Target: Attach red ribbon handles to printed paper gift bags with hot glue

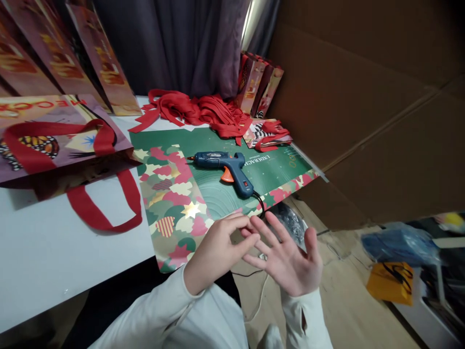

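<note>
My left hand [214, 252] hovers at the table's front edge with its fingers pressed together, their tips touching the fingers of my right hand [286, 257]. The right hand is spread open, palm up, and holds nothing. Both hands are just below a blue hot glue gun [227, 166] with an orange trigger, which lies on a flattened green, red and gold patterned paper sheet [174, 194]. Its black cord [259, 201] runs off the table edge beside my hands.
A finished gift bag [54, 140] with red ribbon handles lies at the left on the white table [54, 252]. A pile of red ribbons [196, 111] and more standing bags [257, 85] are at the back. A cardboard wall [363, 97] is on the right; blue and yellow bags [392, 257] on the floor.
</note>
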A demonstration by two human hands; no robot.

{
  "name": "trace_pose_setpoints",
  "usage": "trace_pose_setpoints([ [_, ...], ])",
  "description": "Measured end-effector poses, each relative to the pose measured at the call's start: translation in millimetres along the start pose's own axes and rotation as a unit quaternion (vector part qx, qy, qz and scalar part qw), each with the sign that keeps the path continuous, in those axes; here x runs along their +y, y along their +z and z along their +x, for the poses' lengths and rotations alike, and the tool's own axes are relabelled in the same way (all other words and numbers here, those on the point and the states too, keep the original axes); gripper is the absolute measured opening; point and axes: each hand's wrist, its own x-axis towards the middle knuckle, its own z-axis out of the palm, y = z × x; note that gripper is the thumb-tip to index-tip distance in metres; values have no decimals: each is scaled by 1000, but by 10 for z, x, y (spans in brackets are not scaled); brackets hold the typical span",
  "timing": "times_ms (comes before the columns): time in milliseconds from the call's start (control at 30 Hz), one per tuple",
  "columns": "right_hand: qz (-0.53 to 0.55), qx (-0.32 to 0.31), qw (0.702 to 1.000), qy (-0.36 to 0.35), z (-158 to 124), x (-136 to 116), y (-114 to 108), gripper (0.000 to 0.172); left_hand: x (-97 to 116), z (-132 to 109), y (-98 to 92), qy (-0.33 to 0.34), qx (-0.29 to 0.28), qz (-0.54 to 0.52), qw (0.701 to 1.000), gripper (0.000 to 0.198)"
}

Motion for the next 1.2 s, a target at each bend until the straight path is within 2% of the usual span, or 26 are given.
trace_pose_setpoints([
  [300,-47,-16,999,15,-99,-102,-58,79,-85,51,-137,-27,-43,-54,997,14],
  [400,-34,-17,999,-2,-128,-124,-84,78,-111,75,-234,-64,10,-45,997,14],
  [533,-1,28,999,-25,-169,-150,-119,77,-95,106,-323,-111,76,-34,990,25],
  [633,-1,77,997,-22,-168,-155,-129,73,-62,101,-295,-91,93,-44,991,31],
  [733,-6,105,994,-24,-140,-147,-110,69,-34,66,-199,-66,77,-48,994,29],
  [800,-5,106,994,-28,-116,-135,-89,68,-18,35,-124,-32,74,-40,996,17],
  [933,-9,98,995,-16,-77,-91,-74,67,9,-18,-24,60,107,20,992,9],
  [1133,20,85,996,4,-53,-24,-106,67,6,-51,-68,126,94,63,986,5],
  [1200,37,75,997,0,-48,-17,-80,67,0,-53,-84,148,112,101,977,4],
])
